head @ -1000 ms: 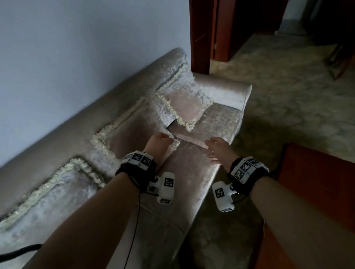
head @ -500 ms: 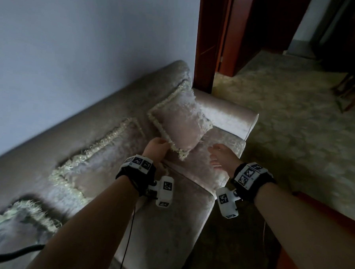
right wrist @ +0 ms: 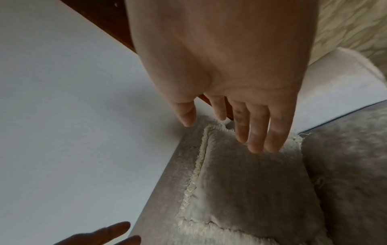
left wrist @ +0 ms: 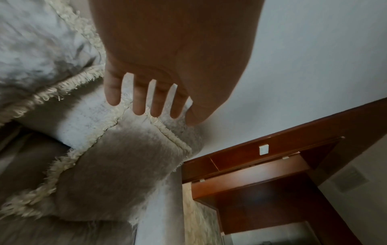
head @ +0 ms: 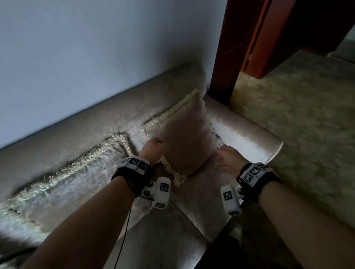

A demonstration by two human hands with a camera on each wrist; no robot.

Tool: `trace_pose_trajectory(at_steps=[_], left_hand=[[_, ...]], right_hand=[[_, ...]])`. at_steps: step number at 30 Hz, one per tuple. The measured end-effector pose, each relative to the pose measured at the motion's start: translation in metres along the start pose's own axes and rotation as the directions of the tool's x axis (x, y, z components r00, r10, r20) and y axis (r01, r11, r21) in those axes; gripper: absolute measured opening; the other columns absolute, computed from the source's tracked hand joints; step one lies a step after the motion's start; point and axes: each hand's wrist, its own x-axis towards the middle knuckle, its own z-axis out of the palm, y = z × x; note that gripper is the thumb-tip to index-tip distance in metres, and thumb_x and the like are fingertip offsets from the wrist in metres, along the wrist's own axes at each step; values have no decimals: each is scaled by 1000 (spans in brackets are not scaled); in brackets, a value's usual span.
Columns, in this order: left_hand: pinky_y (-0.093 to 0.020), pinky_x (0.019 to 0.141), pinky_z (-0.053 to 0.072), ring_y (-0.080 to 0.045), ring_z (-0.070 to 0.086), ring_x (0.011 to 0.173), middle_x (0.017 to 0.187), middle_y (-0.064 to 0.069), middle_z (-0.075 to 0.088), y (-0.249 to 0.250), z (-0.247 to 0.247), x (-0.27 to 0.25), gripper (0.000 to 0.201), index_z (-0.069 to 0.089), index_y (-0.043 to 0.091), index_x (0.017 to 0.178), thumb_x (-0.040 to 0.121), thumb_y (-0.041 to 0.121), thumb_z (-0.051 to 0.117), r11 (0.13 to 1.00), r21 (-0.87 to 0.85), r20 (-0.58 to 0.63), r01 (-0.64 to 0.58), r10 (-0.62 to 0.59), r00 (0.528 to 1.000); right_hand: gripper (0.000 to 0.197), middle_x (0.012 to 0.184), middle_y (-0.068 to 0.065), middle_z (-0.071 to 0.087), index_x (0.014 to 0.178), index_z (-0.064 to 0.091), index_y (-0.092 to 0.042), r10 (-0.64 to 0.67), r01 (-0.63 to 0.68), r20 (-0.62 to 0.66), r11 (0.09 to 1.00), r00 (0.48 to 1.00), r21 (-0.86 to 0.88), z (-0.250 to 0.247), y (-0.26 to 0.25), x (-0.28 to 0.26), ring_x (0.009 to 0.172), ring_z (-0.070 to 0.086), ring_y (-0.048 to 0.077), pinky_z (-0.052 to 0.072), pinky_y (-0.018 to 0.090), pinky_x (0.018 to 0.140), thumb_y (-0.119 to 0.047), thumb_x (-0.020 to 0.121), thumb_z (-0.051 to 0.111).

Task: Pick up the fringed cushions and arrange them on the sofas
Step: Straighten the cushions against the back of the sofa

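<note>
Both forearms are bare, each wrist wrapped in a black strap (head: 132, 176) topped with white blocks printed in black-and-white square codes. A white camera pod (head: 161, 192) with one such code juts from each strap toward 6 o'clock. A thin black cable (head: 122, 242) trails from the left strap.

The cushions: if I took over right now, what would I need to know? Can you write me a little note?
Left hand: open, straight fingers against the left side of the small fringed cushion.
Right hand: open, fingers touching that cushion's right side.
The cushion stands tilted on the sofa seat, close to the armrest.
Two larger fringed cushions already lean along the backrest to the left.
Done: three cushions are on this sofa.
Left: settle the small cushion and let go. No other sofa or spare cushion is in view.
</note>
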Motion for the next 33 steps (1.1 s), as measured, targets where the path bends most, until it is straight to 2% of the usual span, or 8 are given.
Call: trace_pose_trajectory(at_steps=[4, 7, 11, 14, 21, 24, 28, 33], left_hand=[[-27, 88, 45, -21, 60, 100, 117, -8, 66, 14, 52, 73, 38, 60, 8, 125, 89, 22, 61, 994, 21, -64, 111, -109, 992], [-34, 98, 47, -28, 61, 113, 126, -13, 64, 32, 85, 113, 41, 58, 7, 128, 89, 20, 60, 980, 11, -102, 199, -197, 975], [-34, 103, 43, -28, 57, 122, 135, -10, 59, 48, 119, 154, 40, 61, 13, 129, 90, 21, 58, 960, 10, -149, 280, -275, 950], [-39, 112, 37, -28, 51, 130, 141, -7, 53, 48, 138, 181, 40, 62, 18, 130, 90, 24, 57, 948, 35, -205, 317, -304, 931], [-47, 115, 26, -29, 34, 139, 152, -3, 38, 15, 176, 259, 48, 52, 27, 138, 90, 28, 58, 923, 202, -334, 328, -250, 909], [-62, 112, 29, -31, 21, 144, 159, 1, 23, 1, 188, 284, 55, 43, 33, 142, 90, 32, 60, 892, 289, -411, 347, -211, 887], [-78, 106, 18, -34, 1, 150, 164, 3, 8, -27, 206, 313, 68, 27, 37, 149, 89, 48, 58, 823, 445, -464, 353, -125, 877], [-75, 102, 24, -35, 13, 148, 159, -7, 22, -46, 217, 328, 88, 19, 34, 151, 78, 67, 55, 777, 511, -534, 369, -49, 844]], right_hand=[[34, 97, 9, 54, 131, 46, -26, 58, -57, 57, 998, 997, -16, -31, -9, 114, 80, 56, 24, 43, 30, 61, -33, 99, 54], [46, 93, 5, 54, 143, 41, -19, 93, -84, 125, 994, 988, -72, -49, -17, 179, 76, 56, 22, 43, 31, 63, -31, 100, 52], [47, 90, 3, 53, 145, 40, -18, 166, -136, 181, 977, 969, -163, -71, -19, 249, 74, 55, 20, 43, 31, 64, -30, 100, 51], [50, 94, 3, 54, 148, 36, -18, 225, -174, 225, 959, 948, -225, -80, -17, 289, 86, 58, 24, 46, 32, 65, -30, 101, 49], [56, 139, 13, 50, 155, 24, -25, 321, -246, 238, 923, 917, -296, -79, 15, 386, 111, 59, 31, 50, 47, 96, -33, 103, 44], [56, 149, 10, 44, 155, 21, -27, 335, -264, 223, 918, 915, -296, -75, 30, 419, 117, 59, 33, 51, 45, 93, -32, 104, 43], [53, 149, 5, 44, 153, 25, -28, 326, -256, 225, 922, 918, -291, -62, 57, 461, 116, 57, 33, 50, 48, 97, -31, 104, 44], [46, 139, 4, 51, 145, 37, -30, 295, -235, 221, 937, 930, -260, -40, 75, 499, 104, 59, 28, 55, 45, 86, -35, 101, 50]])
